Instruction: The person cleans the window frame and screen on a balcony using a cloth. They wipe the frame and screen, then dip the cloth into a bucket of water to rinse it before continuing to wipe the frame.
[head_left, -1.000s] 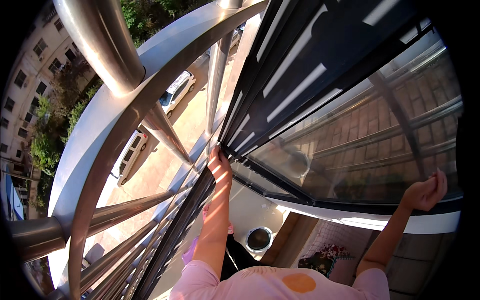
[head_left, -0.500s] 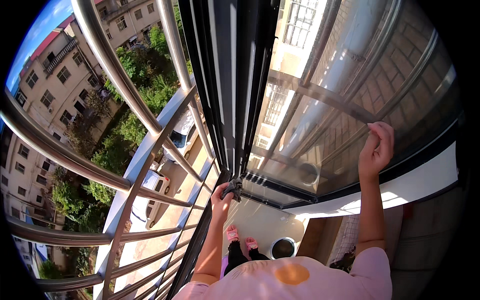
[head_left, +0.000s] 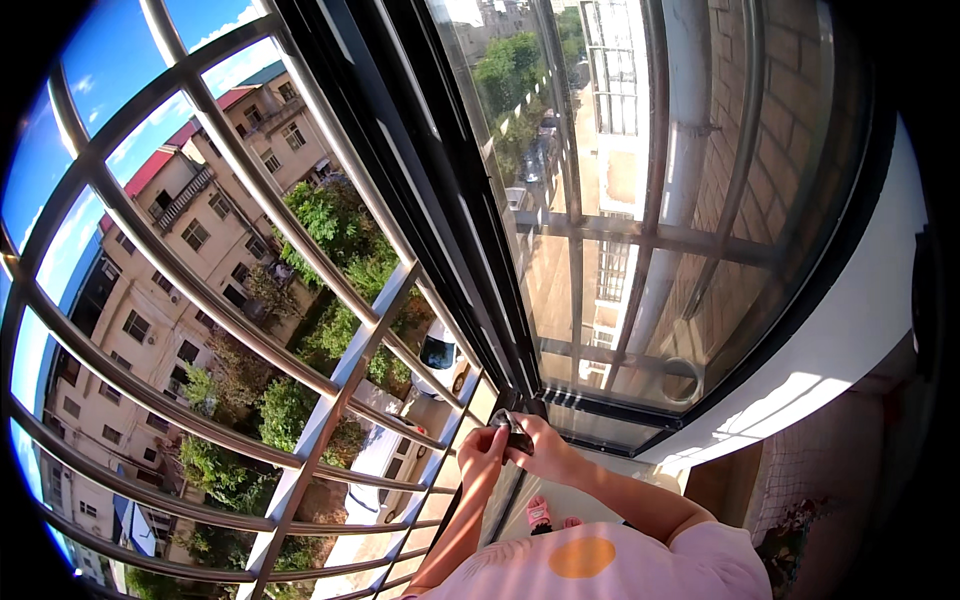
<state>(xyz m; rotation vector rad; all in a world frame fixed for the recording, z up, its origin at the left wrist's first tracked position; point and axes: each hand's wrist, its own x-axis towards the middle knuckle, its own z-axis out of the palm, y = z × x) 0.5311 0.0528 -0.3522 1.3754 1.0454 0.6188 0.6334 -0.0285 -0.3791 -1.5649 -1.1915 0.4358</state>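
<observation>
From where I stand, this corner is all glare: beyond the metal window bars (head_left: 328, 428) I see a pale apartment block (head_left: 190, 215), treetops and a parked white van (head_left: 385, 470) down below. On the room side, a glass pane (head_left: 640, 200) in black framing throws back reflections of bars and brick.

The person's two hands are together at the low corner where the black frame members (head_left: 425, 180) meet. Left hand (head_left: 481, 455) and right hand (head_left: 543, 450) both have their fingers closed on a bunched dark grey cloth (head_left: 514, 432), caught between them just in front of that corner. Whether it also touches the frame, I can't tell.

To handle it well, I'd say let one hand pinch firmly while the other gathers the loose folds, so that the cloth makes a neat pad and no end trails. A grip on both sides seems wise here, since the gaps between the bars look wide enough for a dropped cloth to slip through. I'd work it on the room side, above the pink sandals (head_left: 538, 514), knuckles clear of the frame's edges.
</observation>
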